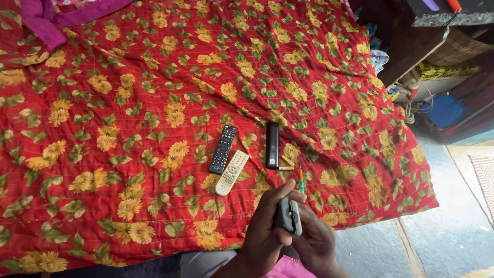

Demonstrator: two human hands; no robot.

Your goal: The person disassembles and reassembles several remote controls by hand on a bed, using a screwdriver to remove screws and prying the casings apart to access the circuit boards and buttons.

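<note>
Both my hands hold a small dark grey remote-like device [287, 216] just over the near edge of a bed. My left hand [263, 234] wraps it from the left, thumb on top. My right hand [318, 242] cups it from the right and below. On the red flowered bedspread [154, 77] ahead lie a black remote control [223, 149], a white remote control [231, 172] beside it, and a slim black remote [271, 145]. Two small batteries [286, 163] and a thin orange-and-green screwdriver [301, 181] lie just beyond my fingers.
A purple cloth [46, 20] lies at the bed's far left corner. To the right stand a dark shelf [411, 41], a woven basket [458, 46], a blue container [446, 110] and cables [411, 100] on a grey floor [453, 226].
</note>
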